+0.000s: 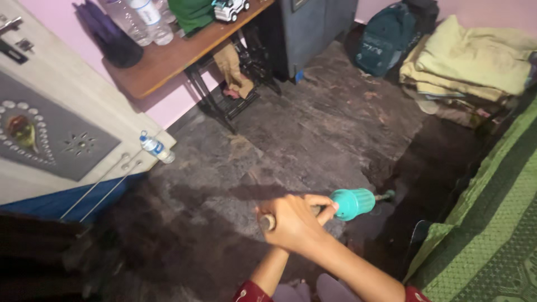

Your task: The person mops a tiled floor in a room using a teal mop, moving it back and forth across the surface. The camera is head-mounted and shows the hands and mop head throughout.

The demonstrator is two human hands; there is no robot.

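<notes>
Both my hands are clasped together around the wooden handle (268, 222) of a broom, low in the head view. My right hand (296, 219) lies on top with its fingers wrapped round the stick. My left hand (279, 242) sits underneath and is mostly hidden. The handle runs right into a teal plastic collar (352, 203). Past it, the dark broom end (386, 196) reaches into the shadow beside the green bed cover (492, 223). The dark stone floor (313, 134) lies under it.
A small water bottle (156, 148) lies on the floor by a pale cupboard (61, 106) at the left. At the back are a wooden table (168, 59) carrying bottles and a toy truck (230, 8), a dark cabinet (313, 28), a teal backpack (383, 45) and stacked folded cloths (470, 61).
</notes>
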